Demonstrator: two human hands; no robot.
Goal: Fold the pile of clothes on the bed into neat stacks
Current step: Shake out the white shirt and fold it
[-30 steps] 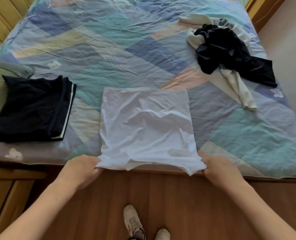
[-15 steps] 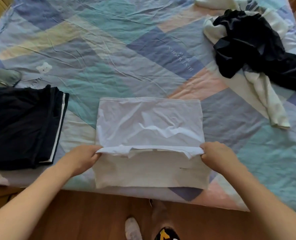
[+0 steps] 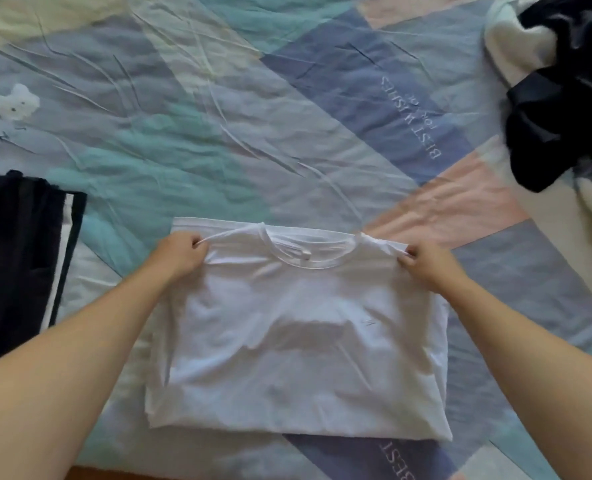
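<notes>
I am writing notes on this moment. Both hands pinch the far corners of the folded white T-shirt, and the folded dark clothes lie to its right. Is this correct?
Not quite. In the head view the left hand and right hand do pinch the white T-shirt, but the folded dark clothes lie to its left.

Patchwork bedsheet (image 3: 190, 140) w/ pastel blocks, white bear motif (image 3: 14, 102) upper left, wood floor strip (image 3: 90, 474) at bottom edge

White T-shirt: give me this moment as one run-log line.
white T-shirt: folded in half, collar up | left hand, right hand: pinching its far corners | dark folded stack: left | unfolded pile: far right
</notes>
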